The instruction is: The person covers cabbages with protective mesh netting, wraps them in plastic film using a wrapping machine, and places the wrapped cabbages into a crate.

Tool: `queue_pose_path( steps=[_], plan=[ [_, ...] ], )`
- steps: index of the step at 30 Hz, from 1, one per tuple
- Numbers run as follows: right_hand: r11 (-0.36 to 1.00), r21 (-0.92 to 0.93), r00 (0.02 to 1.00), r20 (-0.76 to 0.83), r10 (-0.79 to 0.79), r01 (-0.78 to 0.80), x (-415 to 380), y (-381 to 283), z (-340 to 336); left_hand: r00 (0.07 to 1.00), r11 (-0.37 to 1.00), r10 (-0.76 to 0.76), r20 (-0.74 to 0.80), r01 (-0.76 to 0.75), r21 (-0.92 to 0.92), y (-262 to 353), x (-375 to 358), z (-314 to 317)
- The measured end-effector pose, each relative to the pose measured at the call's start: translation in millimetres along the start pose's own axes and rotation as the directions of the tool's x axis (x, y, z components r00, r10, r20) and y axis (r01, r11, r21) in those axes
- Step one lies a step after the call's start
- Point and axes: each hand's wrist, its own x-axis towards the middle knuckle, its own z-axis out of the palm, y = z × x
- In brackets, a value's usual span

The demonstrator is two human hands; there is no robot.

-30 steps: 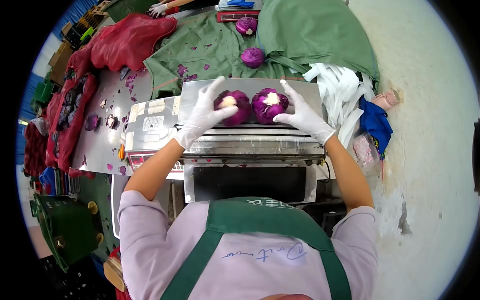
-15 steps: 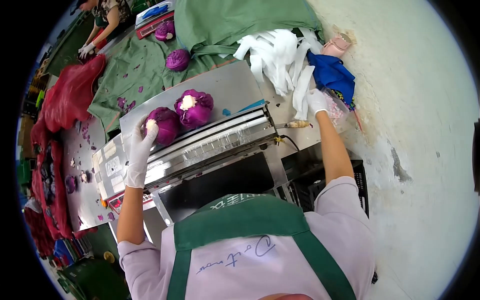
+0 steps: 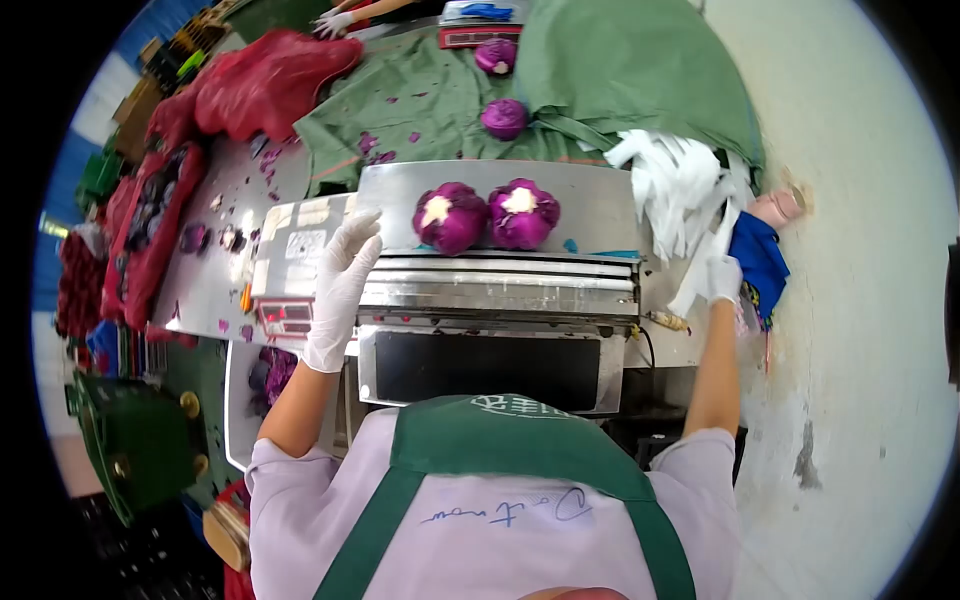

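Observation:
Two purple cabbages, a left one [image 3: 452,218] and a right one [image 3: 521,214], sit side by side on the steel plate [image 3: 590,195] of a wrapping machine [image 3: 490,290], pale stem ends showing. My left hand [image 3: 344,275], in a white glove, is raised over the machine's left end, fingers curved and apart, with nothing in it. At the right, my gloved right hand [image 3: 723,278] is beside white strips [image 3: 675,185] and a clear bag [image 3: 745,318]. Its fingers are partly hidden, and whether it holds anything is unclear.
Two more cabbages [image 3: 503,119] lie on green cloth [image 3: 400,100] behind the plate. Red mesh sacks [image 3: 265,85] are at the left, a blue cloth [image 3: 757,255] and pink cup [image 3: 778,208] at the right. Another person's gloved hand [image 3: 335,24] shows at the top.
My left hand has come off the left cabbage and opened. My view has turned and shifted, so the machine now looks level. The right hand stays near the strips and bag.

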Motion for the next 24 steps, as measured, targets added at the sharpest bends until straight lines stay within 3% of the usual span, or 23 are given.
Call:
queue_pose_path(
  steps=[1,3,5,6,7,8,9,10,11,12,13,14,15,17,19,20,22,24],
  plan=[
    [0.852,0.458,0.947,-0.061,0.316,-0.255,-19,-20,-55,0.999,0.997,-0.039,-0.02,0.038,-0.061,2,-8,0],
    [0.722,0.666,0.942,-0.088,0.325,-0.187,-33,-46,-116,0.994,0.989,-0.101,0.031,0.104,-0.11,7,-30,3],
    [0.501,0.866,0.985,-0.096,0.146,0.01,-61,-94,-181,0.985,0.983,-0.103,0.137,0.122,-0.136,32,-49,24],
    [0.395,0.918,0.992,-0.076,0.103,0.03,-86,-133,-219,0.957,0.954,-0.17,0.234,0.219,-0.206,31,-56,34],
    [0.45,0.891,0.998,-0.048,-0.051,0.066,-106,-154,-240,0.913,0.928,-0.215,0.346,0.301,-0.219,42,-63,44],
    [0.498,0.86,0.98,-0.009,-0.201,0.111,-124,-171,-257,0.885,0.927,-0.165,0.436,0.29,-0.237,47,-66,57],
    [0.596,0.796,0.935,0.127,-0.33,0.102,-145,-188,-272,0.873,0.941,-0.137,0.469,0.262,-0.212,56,-68,71],
    [0.702,0.687,0.862,0.225,-0.454,0.19,-165,-204,-279,0.883,0.951,-0.018,0.469,0.16,-0.264,47,-70,86],
    [0.61,0.785,0.792,0.305,-0.528,0.104,-195,-233,-299,0.853,0.904,-0.059,0.518,0.266,-0.334,51,-74,96],
    [0.512,0.849,0.674,0.301,-0.674,0.133,-207,-240,-284,0.836,0.887,-0.107,0.538,0.325,-0.328,54,-76,101],
    [0.539,0.841,0.575,0.417,-0.704,0.049,-221,-255,-292,0.815,0.866,-0.154,0.559,0.384,-0.32,54,-77,104],
    [0.561,0.808,0.493,0.418,-0.763,0.182,-225,-257,-280,0.829,0.82,-0.23,0.51,0.447,-0.356,47,-78,105],
    [0.548,0.836,0.495,0.463,-0.735,0.032,-235,-262,-276,0.831,0.822,-0.223,0.509,0.442,-0.361,44,-80,104],
    [0.538,0.808,0.527,0.357,-0.771,0.239,-235,-260,-266,0.89,0.827,-0.232,0.392,0.393,-0.402,40,-87,99],
    [0.3,0.951,0.675,0.266,-0.688,-0.068,-244,-274,-258,0.912,0.856,-0.163,0.377,0.321,-0.406,37,-94,100],
    [0.258,0.956,0.696,0.282,-0.66,-0.142,-247,-284,-256,0.911,0.89,-0.137,0.39,0.286,-0.355,40,-98,101],
    [0.318,0.944,0.709,0.284,-0.645,-0.089,-253,-297,-259,0.875,0.938,-0.14,0.464,0.266,-0.22,34,-102,102],
    [0.455,0.889,0.788,0.252,-0.563,0.041,-256,-300,-261,0.895,0.929,-0.191,0.403,0.298,-0.221,35,-107,94]
  ],
)
